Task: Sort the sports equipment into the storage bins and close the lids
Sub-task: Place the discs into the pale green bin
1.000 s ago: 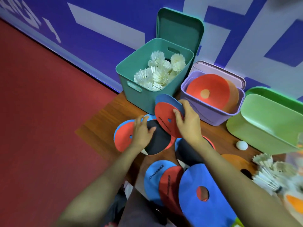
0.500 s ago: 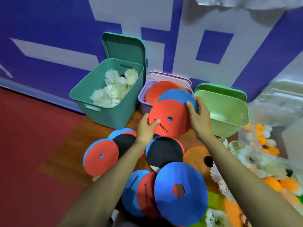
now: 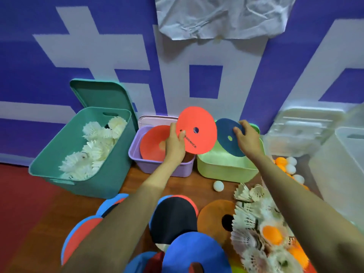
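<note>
My left hand (image 3: 174, 145) pinches a red flat disc (image 3: 197, 131) by its left edge, held upright above the purple bin (image 3: 157, 166). That bin holds another red disc (image 3: 152, 143). My right hand (image 3: 247, 137) grips a dark blue disc (image 3: 228, 137) over the light green bin (image 3: 222, 168). The teal bin (image 3: 98, 174) at the left is full of white shuttlecocks (image 3: 94, 150); its lid (image 3: 102, 95) leans on the wall behind it. Several more discs (image 3: 173, 215) lie on the wooden floor near me.
A white ball (image 3: 218, 186) lies in front of the green bin. A heap of shuttlecocks (image 3: 252, 219) and orange and white balls (image 3: 285, 164) sits at the right. A translucent bin (image 3: 338, 166) stands far right. Crumpled paper (image 3: 220, 16) hangs on the blue wall.
The two stacked discs have been split: my left hand took the red one, my right hand kept the blue one. Both hands rose up and back over the bins.
</note>
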Demonstrator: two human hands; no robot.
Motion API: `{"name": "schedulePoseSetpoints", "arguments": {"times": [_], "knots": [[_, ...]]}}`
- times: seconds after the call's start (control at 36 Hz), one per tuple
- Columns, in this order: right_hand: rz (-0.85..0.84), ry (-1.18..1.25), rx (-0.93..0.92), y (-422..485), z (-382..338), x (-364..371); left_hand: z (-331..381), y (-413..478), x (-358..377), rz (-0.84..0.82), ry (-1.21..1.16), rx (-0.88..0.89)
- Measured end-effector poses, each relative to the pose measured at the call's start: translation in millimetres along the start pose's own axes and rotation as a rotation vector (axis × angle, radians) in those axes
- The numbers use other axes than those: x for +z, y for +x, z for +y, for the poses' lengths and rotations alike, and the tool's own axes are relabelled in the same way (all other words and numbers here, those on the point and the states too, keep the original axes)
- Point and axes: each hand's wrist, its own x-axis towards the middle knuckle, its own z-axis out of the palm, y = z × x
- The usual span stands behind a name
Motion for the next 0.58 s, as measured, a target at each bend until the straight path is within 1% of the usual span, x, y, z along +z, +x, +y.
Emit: {"name": "schedulePoseSetpoints", "arguments": {"times": [0.06,0.11,0.22,0.28,0.33,0.42,0.53,0.58], "knots": [[-0.125,-0.143,0.003,10,10,0,6,11,10,-0.040,0.050,0.035],[-0.235,-0.272,0.026,18,19,0,7,23,22,-0.097,0.102,0.032],[-0.368,-0.453,0.074,34,43,5,8,43,47,-0.238,0.129,0.019],[-0.427,-0.565,0.099,40,54,7,8,52,62,-0.333,0.224,0.009],[-0.437,-0.651,0.116,42,63,7,5,60,78,-0.450,0.366,-0.001],[-0.401,-0.750,0.062,43,75,7,-3,64,101,-0.614,0.550,-0.013],[-0.489,-0.828,0.034,41,83,12,-10,62,121,-0.699,0.645,-0.023],[-0.475,-0.894,-0.003,40,85,14,-16,61,130,-0.732,0.695,-0.017]]}}
